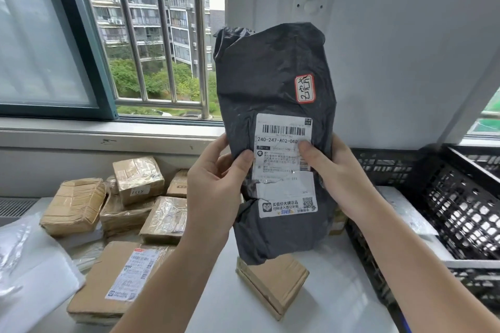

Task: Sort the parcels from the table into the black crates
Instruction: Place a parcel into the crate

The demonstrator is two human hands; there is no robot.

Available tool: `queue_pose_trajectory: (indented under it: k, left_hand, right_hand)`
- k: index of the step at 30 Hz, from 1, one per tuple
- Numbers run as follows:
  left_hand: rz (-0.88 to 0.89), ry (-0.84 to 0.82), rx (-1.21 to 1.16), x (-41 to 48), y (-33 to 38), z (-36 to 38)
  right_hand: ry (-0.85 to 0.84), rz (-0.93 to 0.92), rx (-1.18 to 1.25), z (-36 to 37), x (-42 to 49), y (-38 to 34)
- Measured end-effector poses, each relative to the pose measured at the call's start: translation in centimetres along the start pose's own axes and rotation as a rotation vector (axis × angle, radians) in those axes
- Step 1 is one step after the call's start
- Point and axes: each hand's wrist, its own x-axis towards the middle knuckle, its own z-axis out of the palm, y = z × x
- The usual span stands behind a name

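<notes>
We hold the dark parcel (273, 84) upright, left hand (213, 178) and right hand (341, 178) fingers (305, 149) clamped on its sides, label (284, 170) facing us, probably for reading. The black crates (460, 197) sit right of our fingers.

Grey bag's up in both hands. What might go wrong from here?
The right hand has its thumb over the end of the label code; a misread could send the grey bag to the wrong crate. It and the left hand hold only the bag's lower half, so the top may flop. Its bottom hangs over a cardboard box and might knock it.
</notes>
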Motion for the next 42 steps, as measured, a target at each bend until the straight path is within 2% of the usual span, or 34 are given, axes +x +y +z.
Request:
queue_pose_trajectory:
  k: [7,12,18,23,27,30,33,39,42]
  left_hand:
    - [-0.035,-0.152,0.091,2.0,-3.5,3.3]
    - [-0.009,-0.179,0.252,3.9,-6.8,9.6]
    - [0.017,-0.425,0.536,5.7,-11.4,21.0]
    - [0.043,-0.550,0.774,6.7,-16.9,33.0]
    - [-0.181,-0.505,0.833,7.1,-22.5,40.2]
    - [-0.372,-0.546,0.932,7.3,-27.3,43.4]
    - [-0.526,-0.646,1.025,6.9,-31.3,44.5]
    - [-0.646,-0.657,1.233,6.8,-37.4,44.1]
    - [-0.650,-0.663,1.373,6.8,-39.5,43.6]
  right_hand:
    - [0.197,0.085,-0.270,-3.5,0.4,2.1]
    - [0.370,-0.028,-0.425,-8.9,0.5,4.4]
    - [0.357,-0.026,-0.566,-20.6,2.1,8.7]
    - [0.349,0.151,-0.691,-32.5,3.2,13.4]
    - [0.216,0.291,-0.783,-39.8,4.5,17.7]
    - [-0.005,0.432,-0.881,-42.3,5.2,21.8]
    - [-0.215,0.559,-0.866,-43.4,5.4,26.2]
    - [-0.400,0.643,-0.721,-43.8,5.5,33.9]
    - [-0.469,0.604,-0.819,-43.3,5.2,37.3]
